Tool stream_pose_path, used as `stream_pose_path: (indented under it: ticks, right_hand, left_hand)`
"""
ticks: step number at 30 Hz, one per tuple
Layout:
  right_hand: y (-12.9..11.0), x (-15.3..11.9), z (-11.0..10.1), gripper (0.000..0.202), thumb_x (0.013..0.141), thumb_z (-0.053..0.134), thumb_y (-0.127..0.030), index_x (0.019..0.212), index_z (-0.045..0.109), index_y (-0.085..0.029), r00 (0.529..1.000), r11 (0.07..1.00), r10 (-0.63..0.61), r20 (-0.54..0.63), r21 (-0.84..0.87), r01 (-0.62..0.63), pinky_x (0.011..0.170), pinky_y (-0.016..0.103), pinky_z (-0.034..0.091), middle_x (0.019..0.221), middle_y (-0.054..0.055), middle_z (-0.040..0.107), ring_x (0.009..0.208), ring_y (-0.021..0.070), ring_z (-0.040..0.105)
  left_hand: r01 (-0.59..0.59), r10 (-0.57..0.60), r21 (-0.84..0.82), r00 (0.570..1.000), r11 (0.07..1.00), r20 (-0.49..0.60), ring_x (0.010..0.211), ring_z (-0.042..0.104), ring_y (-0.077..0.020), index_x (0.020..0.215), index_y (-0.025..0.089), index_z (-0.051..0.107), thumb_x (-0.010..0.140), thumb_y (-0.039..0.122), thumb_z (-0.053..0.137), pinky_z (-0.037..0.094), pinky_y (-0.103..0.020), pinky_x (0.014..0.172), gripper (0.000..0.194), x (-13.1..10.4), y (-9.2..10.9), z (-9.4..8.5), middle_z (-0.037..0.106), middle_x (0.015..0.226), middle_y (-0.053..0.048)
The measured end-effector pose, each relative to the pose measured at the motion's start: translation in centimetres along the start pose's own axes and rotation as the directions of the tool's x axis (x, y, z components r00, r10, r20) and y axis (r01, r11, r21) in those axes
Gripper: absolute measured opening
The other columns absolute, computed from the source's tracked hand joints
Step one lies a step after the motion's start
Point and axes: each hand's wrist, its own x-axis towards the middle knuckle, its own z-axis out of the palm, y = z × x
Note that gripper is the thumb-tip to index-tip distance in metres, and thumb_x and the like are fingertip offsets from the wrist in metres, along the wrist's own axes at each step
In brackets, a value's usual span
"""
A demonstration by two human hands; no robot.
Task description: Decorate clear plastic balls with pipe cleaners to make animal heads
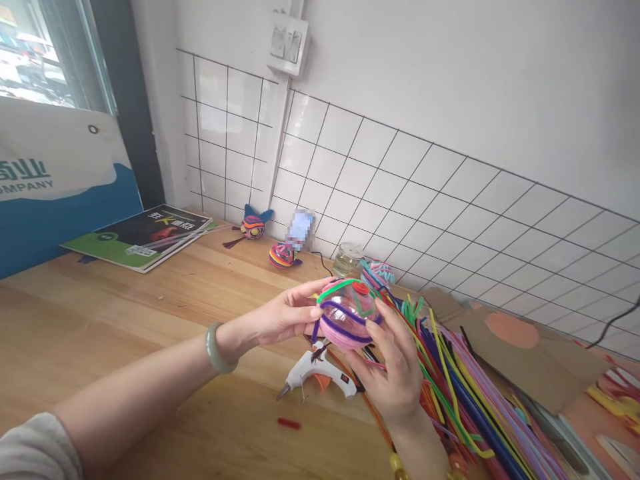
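Note:
Between my two hands, above the table, is a clear plastic ball (347, 319) partly covered with pipe cleaners in pink, purple, green and red. My left hand (289, 312) grips its left side, thumb in front, close to a loose purple pipe cleaner end. On the right side, the fingers of my right hand (393, 357) curl around the ball and press near the purple strip. Below the ball, a white hot glue gun (320, 373) lies on the table with its nozzle to the left. A short red piece (289, 423) rests nearer to me.
Many coloured pipe cleaners (465, 380) spread along the right, beside brown cardboard (520, 347). Behind stand two striped fish-like crafts (253, 227), a phone (301, 229) and a glass jar (347, 259). A booklet (145, 237) lies at left; a wire grid (380, 180) lines the wall.

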Motion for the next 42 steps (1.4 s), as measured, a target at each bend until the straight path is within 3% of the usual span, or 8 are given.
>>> stream_pose_path:
  ticks: [12, 18, 25, 29, 32, 34, 37, 42]
  right_hand:
    - [0.2, -0.4, 0.5, 0.065, 0.081, 0.074, -0.017, 0.138, 0.044, -0.017, 0.988, 0.996, 0.085, 0.127, -0.018, -0.083, 0.097, 0.050, 0.054, 0.132, 0.019, 0.052, 0.125, 0.0301, 0.054]
    - [0.0, 0.2, -0.1, 0.053, 0.089, 0.064, -0.034, 0.137, 0.046, -0.019, 0.952, 0.986, 0.155, 0.263, -0.099, -0.133, 0.099, 0.054, 0.049, 0.140, 0.020, 0.040, 0.130, 0.0339, 0.045]
    - [-2.4, 1.1, -0.2, 0.054, 0.095, 0.050, -0.047, 0.139, 0.048, -0.014, 0.887, 0.925, 0.251, 0.387, -0.365, -0.103, 0.065, 0.038, 0.050, 0.075, 0.005, 0.057, 0.070, 0.0226, 0.056]
    - [-3.5, 1.2, 0.2, 0.058, 0.098, 0.041, -0.048, 0.142, 0.044, -0.011, 0.885, 0.923, 0.272, 0.377, -0.361, -0.130, 0.057, 0.033, 0.045, 0.066, 0.003, 0.059, 0.060, 0.0203, 0.057]
    - [-3.9, 1.1, 0.4, 0.055, 0.097, 0.044, -0.049, 0.140, 0.048, -0.016, 0.889, 0.899, 0.292, 0.353, -0.418, -0.129, 0.060, 0.035, 0.049, 0.073, 0.007, 0.061, 0.067, 0.0226, 0.059]
    - [-4.1, 1.1, 0.5, 0.052, 0.096, 0.046, -0.049, 0.139, 0.050, -0.019, 0.888, 0.872, 0.328, 0.323, -0.464, -0.154, 0.070, 0.041, 0.053, 0.096, 0.014, 0.063, 0.085, 0.0274, 0.062]
    - [-4.3, 0.9, 0.7, 0.051, 0.095, 0.048, -0.047, 0.139, 0.049, -0.022, 0.885, 0.860, 0.365, 0.290, -0.468, -0.201, 0.085, 0.052, 0.052, 0.135, 0.021, 0.049, 0.116, 0.0361, 0.053]
    - [-4.1, 0.6, 1.0, 0.054, 0.096, 0.045, -0.047, 0.142, 0.044, -0.018, 0.881, 0.899, 0.350, 0.318, -0.379, -0.221, 0.091, 0.055, 0.050, 0.132, 0.020, 0.054, 0.117, 0.0354, 0.053]
  left_hand:
    - [0.026, -0.030, -0.048, 0.996, 0.999, -0.088, 0.105, 0.068, -0.0241, 0.136, 0.030, 0.051, 0.087, 0.022, 0.065, 0.058, -0.039, 0.085, 0.052, 0.2, -0.7, -1.2, 0.060, 0.132, -0.011]
    - [-0.004, -0.002, -0.072, 0.997, 0.997, -0.080, 0.104, 0.069, -0.0237, 0.136, 0.029, 0.052, 0.088, 0.022, 0.064, 0.059, -0.037, 0.083, 0.050, 0.4, -1.0, -2.3, 0.063, 0.129, -0.011]
    - [0.001, -0.009, -0.075, 0.995, 0.997, -0.095, 0.106, 0.068, -0.0252, 0.135, 0.030, 0.053, 0.087, 0.024, 0.066, 0.059, -0.039, 0.085, 0.050, 0.4, -1.0, -3.6, 0.064, 0.128, -0.010]
    - [0.009, -0.014, -0.061, 0.996, 0.998, -0.091, 0.107, 0.068, -0.0246, 0.134, 0.029, 0.054, 0.087, 0.022, 0.066, 0.057, -0.041, 0.088, 0.049, 0.3, -0.9, -4.0, 0.065, 0.128, -0.010]
    - [0.003, -0.007, -0.046, 0.996, 0.999, -0.090, 0.109, 0.067, -0.0252, 0.134, 0.029, 0.053, 0.087, 0.023, 0.066, 0.058, -0.039, 0.086, 0.050, 0.2, -0.9, -4.1, 0.064, 0.129, -0.011]
    - [0.003, -0.006, -0.033, 0.995, 0.999, -0.097, 0.110, 0.067, -0.0253, 0.135, 0.029, 0.053, 0.086, 0.025, 0.066, 0.058, -0.039, 0.086, 0.050, 0.2, -0.9, -4.2, 0.064, 0.130, -0.010]
    - [0.004, -0.006, -0.020, 0.995, 1.000, -0.101, 0.110, 0.066, -0.0264, 0.136, 0.029, 0.052, 0.086, 0.028, 0.067, 0.057, -0.043, 0.089, 0.052, 0.1, -0.7, -4.2, 0.063, 0.130, -0.011]
    - [0.005, -0.005, -0.002, 0.994, 1.000, -0.110, 0.111, 0.066, -0.0267, 0.136, 0.030, 0.051, 0.085, 0.029, 0.067, 0.057, -0.043, 0.089, 0.053, 0.1, -0.7, -4.2, 0.060, 0.134, -0.011]
